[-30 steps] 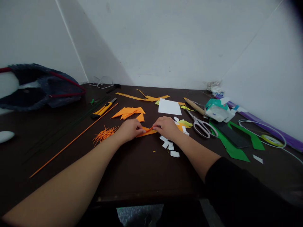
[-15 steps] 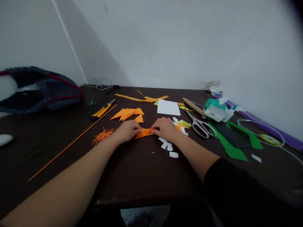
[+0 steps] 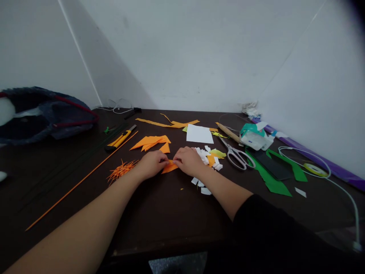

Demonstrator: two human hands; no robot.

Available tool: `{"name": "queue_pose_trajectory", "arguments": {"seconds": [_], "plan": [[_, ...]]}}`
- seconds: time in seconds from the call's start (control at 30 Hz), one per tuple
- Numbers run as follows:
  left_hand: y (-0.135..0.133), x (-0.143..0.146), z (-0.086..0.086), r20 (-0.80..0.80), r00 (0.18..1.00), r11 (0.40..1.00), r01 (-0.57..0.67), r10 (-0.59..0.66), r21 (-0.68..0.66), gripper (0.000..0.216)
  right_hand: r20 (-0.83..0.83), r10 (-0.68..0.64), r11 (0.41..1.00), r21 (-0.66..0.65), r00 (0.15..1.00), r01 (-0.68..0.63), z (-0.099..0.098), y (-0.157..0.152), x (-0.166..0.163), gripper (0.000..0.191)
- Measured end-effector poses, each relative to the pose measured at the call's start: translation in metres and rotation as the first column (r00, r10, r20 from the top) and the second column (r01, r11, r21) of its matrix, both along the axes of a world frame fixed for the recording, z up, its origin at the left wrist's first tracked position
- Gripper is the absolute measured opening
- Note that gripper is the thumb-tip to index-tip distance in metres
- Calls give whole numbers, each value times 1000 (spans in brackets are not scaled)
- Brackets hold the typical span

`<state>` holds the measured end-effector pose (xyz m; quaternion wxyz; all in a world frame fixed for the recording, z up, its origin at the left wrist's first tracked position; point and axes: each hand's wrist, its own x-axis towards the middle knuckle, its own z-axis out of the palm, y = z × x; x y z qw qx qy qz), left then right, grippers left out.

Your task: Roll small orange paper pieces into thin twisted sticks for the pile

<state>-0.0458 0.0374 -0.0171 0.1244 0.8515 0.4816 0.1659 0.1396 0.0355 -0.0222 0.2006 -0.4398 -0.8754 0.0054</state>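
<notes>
Between my hands, close above the dark table (image 3: 159, 220), is a piece of orange crepe paper (image 3: 169, 167). My left hand (image 3: 152, 164) pinches its left side, and my right hand (image 3: 188, 160) pinches it on the right, with the fingertips a short gap apart. Much of the paper is hidden behind the fingers. More orange paper pieces (image 3: 152, 142) lie just beyond my left hand. A bunch of thin orange strips (image 3: 121, 170) is beside my left wrist. White paper scraps (image 3: 205, 191) lie around my right hand and wrist.
A yellow box cutter (image 3: 118, 140) and a long orange stick (image 3: 82, 179) lie at left. Scissors (image 3: 238, 154), green paper (image 3: 273, 182), a roll of tape (image 3: 315, 170) and a white cable (image 3: 342, 182) are at right. A white sheet (image 3: 199, 134) lies further back.
My hands have come closer together on the orange paper, the right one shifting left, so less paper shows between them. The whole view has shifted slightly.
</notes>
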Motion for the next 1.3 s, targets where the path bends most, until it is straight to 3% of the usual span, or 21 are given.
{"name": "queue_pose_trajectory", "arguments": {"seconds": [0.2, 0.43, 0.97, 1.03, 1.13, 1.2, 1.3], "plan": [[1, -1, -2, 10, 1000, 1000, -19, 19, -4, 15, -73, -6, 997, -77, 997, 1, -2, 2, 0, 6], [2, -3, -4, 29, 998, 998, -47, 48, -34, 16, -137, -20, 988, -154, 990, -2, -2, 1, 3, 13], [-3, 2, 1, 87, 992, 995, -88, 92, -54, 26, -193, -41, 988, -156, 980, 11, -3, 0, 0, 11], [-3, 3, 0, 108, 983, 989, -145, 147, -19, 25, -246, -78, 980, -196, 966, 29, -2, 1, 0, 10], [-4, 4, -1, 117, 969, 976, -219, 218, 1, 44, -329, -169, 962, -261, 929, 83, -2, 3, 2, 10], [-4, 4, -2, 91, 971, 975, -223, 222, 0, 52, -355, -220, 954, -271, 908, 126, -1, 6, 6, 14], [-3, 3, -2, 33, 983, 984, -179, 180, -13, 48, -494, -318, 927, -340, 809, 157, 2, 8, 12, 16]]}}
